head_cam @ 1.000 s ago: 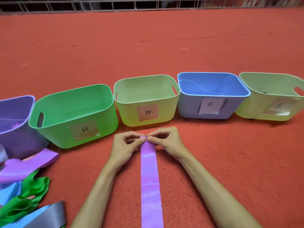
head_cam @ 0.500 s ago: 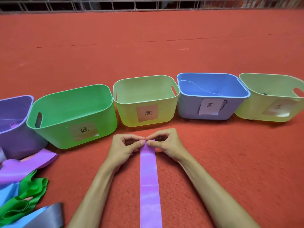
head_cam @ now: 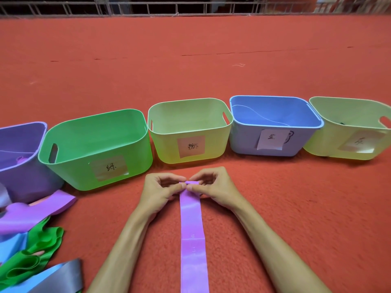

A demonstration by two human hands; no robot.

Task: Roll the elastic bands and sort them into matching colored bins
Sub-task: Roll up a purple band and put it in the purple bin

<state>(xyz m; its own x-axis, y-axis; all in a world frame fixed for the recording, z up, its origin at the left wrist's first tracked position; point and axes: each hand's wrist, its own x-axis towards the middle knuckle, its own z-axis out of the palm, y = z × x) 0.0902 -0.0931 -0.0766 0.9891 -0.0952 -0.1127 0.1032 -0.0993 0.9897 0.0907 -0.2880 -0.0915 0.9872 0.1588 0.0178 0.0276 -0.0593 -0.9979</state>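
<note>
A long purple elastic band [head_cam: 193, 233] lies flat on the red carpet, running from the bottom edge up to my hands. My left hand [head_cam: 159, 190] and my right hand [head_cam: 213, 188] both pinch its far end, which is curled into a small tight roll between thumbs and forefingers. Five labelled bins stand in a row behind: a purple bin [head_cam: 21, 172] at far left with something purple inside, a green bin [head_cam: 95, 166], a yellow-green bin [head_cam: 211, 151], a blue bin [head_cam: 243, 142] and another yellow-green bin [head_cam: 330, 149] at far right.
Loose bands lie piled at the lower left: a purple one [head_cam: 31, 214], a green one [head_cam: 33, 259], a light blue one [head_cam: 10, 244] and a grey one [head_cam: 63, 275]. A metal railing [head_cam: 190, 7] runs along the far carpet edge.
My fingers have turned the band's end over into a slightly thicker roll, and both hands have shifted a little toward me along the band.
</note>
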